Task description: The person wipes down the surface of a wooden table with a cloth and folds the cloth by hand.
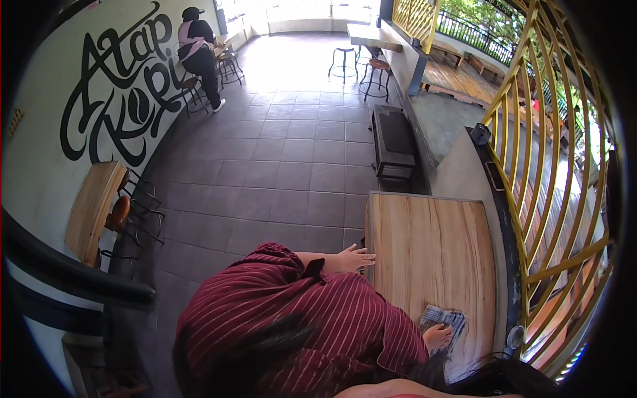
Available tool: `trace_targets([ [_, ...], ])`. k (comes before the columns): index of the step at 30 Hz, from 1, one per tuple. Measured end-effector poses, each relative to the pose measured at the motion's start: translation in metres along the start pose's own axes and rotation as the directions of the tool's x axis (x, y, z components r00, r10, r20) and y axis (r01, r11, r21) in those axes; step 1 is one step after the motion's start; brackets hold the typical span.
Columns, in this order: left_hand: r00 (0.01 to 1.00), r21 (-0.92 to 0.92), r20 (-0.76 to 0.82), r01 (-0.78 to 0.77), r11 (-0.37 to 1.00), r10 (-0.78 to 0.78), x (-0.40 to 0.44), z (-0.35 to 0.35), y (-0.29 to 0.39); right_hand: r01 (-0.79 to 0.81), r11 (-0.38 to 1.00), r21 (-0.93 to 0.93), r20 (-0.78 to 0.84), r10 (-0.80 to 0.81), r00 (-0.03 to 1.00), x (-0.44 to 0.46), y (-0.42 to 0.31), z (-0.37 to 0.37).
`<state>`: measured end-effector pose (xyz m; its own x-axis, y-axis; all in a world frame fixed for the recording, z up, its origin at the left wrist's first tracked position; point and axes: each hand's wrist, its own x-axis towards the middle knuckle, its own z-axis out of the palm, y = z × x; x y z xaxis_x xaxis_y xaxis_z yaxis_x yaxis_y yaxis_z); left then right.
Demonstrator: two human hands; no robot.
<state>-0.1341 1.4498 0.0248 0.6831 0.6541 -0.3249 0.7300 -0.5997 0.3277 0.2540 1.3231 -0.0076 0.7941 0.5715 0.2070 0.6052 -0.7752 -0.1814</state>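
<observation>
A wooden-topped table [434, 249] stands in front of me on the right. My left hand [356, 257] rests at its near left edge, fingers spread and holding nothing. On the table's lower right part lies a blue-and-white checked cloth [452, 320], crumpled and partly folded. My right hand [438, 337] presses down on the cloth, its fingers bent over it. Part of the cloth is hidden under that hand. My striped dark-red sleeves and some hair cover the lower middle of the view.
A dark ledge with a phone-like flat object [494, 176], a small black container [480, 134] and a yellow lattice [517, 199] borders the table. Beyond it stands a black bench-like unit [395, 142]. Stools [119, 213] line the left wall. Another person [198, 56] stands far back.
</observation>
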Motion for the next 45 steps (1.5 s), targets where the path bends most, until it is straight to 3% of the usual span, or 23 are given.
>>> trace_targets([
  [1, 1.000, -0.004, -0.008, 0.006, 1.000, -0.006, 0.001, 0.000, 0.000, -0.003, 1.000, -0.006, -0.003, 0.003, 1.000, -0.001, -0.003, -0.001],
  [3, 1.000, -0.009, -0.016, 0.007, 1.000, -0.007, 0.004, 0.001, -0.001, 0.179, 0.981, 0.067, 0.033, -0.182, 0.983, -0.012, -0.024, -0.006],
  [5, 0.994, -0.010, -0.109, -0.021, 1.000, 0.020, 0.010, 0.009, -0.008, 0.231, 0.973, 0.010, 0.081, -0.231, 0.970, -0.032, -0.049, -0.006],
  [7, 0.988, -0.014, -0.147, -0.042, 0.999, 0.040, 0.018, 0.009, -0.015, 0.439, 0.897, 0.054, 0.115, -0.442, 0.890, -0.050, -0.074, 0.002],
  [8, 0.981, -0.025, -0.187, -0.060, 0.998, 0.054, 0.022, 0.009, -0.018, 0.434, 0.899, 0.052, 0.119, -0.438, 0.891, -0.059, -0.088, -0.002],
  [10, 0.973, -0.049, -0.229, -0.040, 0.998, 0.028, 0.031, -0.001, -0.021, 0.601, 0.790, 0.119, 0.301, -0.606, 0.737, -0.072, -0.120, -0.010],
  [11, 0.961, -0.073, -0.276, -0.018, 0.997, -0.002, 0.037, -0.007, -0.024, 0.601, 0.791, 0.115, 0.302, -0.604, 0.738, -0.077, -0.131, -0.011],
  [13, 0.957, -0.071, -0.291, -0.003, 0.997, -0.018, 0.052, -0.019, -0.038, 0.737, 0.652, 0.176, 0.442, -0.721, 0.533, -0.079, -0.156, -0.011],
  [14, 0.952, -0.070, -0.304, 0.016, 0.997, -0.037, 0.060, -0.025, -0.046, 0.738, 0.636, 0.225, 0.446, -0.741, 0.502, -0.077, -0.164, -0.006],
  [19, 0.957, -0.032, -0.290, 0.020, 0.999, -0.029, 0.103, -0.051, -0.091, 0.738, 0.621, 0.265, 0.381, -0.770, 0.511, -0.043, -0.206, 0.011],
  [22, 0.975, -0.031, -0.221, -0.017, 0.999, 0.010, 0.121, -0.066, -0.113, 0.739, 0.635, 0.223, 0.227, -0.771, 0.594, -0.013, -0.234, 0.030],
  [27, 0.983, 0.002, -0.157, -0.097, 0.995, 0.096, 0.149, -0.060, -0.138, 0.678, 0.712, 0.182, 0.170, -0.702, 0.692, 0.037, -0.289, 0.052],
  [28, 0.901, 0.241, -0.393, -0.092, 0.966, 0.183, 0.168, -0.032, -0.151, 0.633, 0.760, 0.146, 0.194, -0.650, 0.735, 0.042, -0.301, 0.053],
  [29, 0.758, 0.461, -0.571, -0.023, 0.887, 0.317, 0.178, -0.013, -0.157, 0.584, 0.805, 0.108, 0.213, -0.592, 0.777, 0.044, -0.310, 0.054],
  [31, 0.709, 0.440, -0.619, -0.044, 0.897, 0.338, 0.177, -0.008, -0.157, 0.586, 0.803, 0.109, 0.183, -0.596, 0.782, 0.044, -0.325, 0.059],
  [33, 0.648, 0.427, -0.669, -0.065, 0.902, 0.364, 0.179, -0.007, -0.152, 0.720, 0.664, 0.203, 0.156, -0.748, 0.645, 0.039, -0.341, 0.058],
  [34, 0.631, 0.457, -0.697, 0.023, 0.889, 0.341, 0.178, -0.004, -0.148, 0.763, 0.600, 0.240, 0.138, -0.799, 0.585, 0.037, -0.347, 0.063],
  [35, 0.610, 0.480, -0.724, 0.112, 0.870, 0.321, 0.178, -0.005, -0.147, 0.763, 0.599, 0.243, 0.128, -0.800, 0.586, 0.037, -0.356, 0.063],
  [37, 0.611, 0.428, -0.725, 0.039, 0.903, 0.317, 0.173, -0.012, -0.147, 0.816, 0.484, 0.316, 0.180, -0.875, 0.450, 0.038, -0.367, 0.060],
  [39, 0.622, 0.367, -0.717, -0.049, 0.929, 0.316, 0.165, -0.010, -0.144, 0.812, 0.484, 0.327, 0.156, -0.875, 0.459, 0.041, -0.376, 0.065],
  [41, 0.709, 0.249, -0.665, -0.088, 0.964, 0.236, 0.164, -0.013, -0.141, 0.812, 0.472, 0.343, 0.163, -0.882, 0.443, 0.051, -0.383, 0.069],
  [43, 0.671, 0.279, -0.683, -0.126, 0.952, 0.289, 0.164, -0.020, -0.142, 0.813, 0.489, 0.317, 0.113, -0.870, 0.479, 0.054, -0.388, 0.078],
  [45, 0.769, 0.191, -0.596, -0.142, 0.971, 0.230, 0.157, -0.025, -0.140, 0.801, 0.498, 0.332, 0.130, -0.865, 0.484, 0.054, -0.388, 0.079],
])
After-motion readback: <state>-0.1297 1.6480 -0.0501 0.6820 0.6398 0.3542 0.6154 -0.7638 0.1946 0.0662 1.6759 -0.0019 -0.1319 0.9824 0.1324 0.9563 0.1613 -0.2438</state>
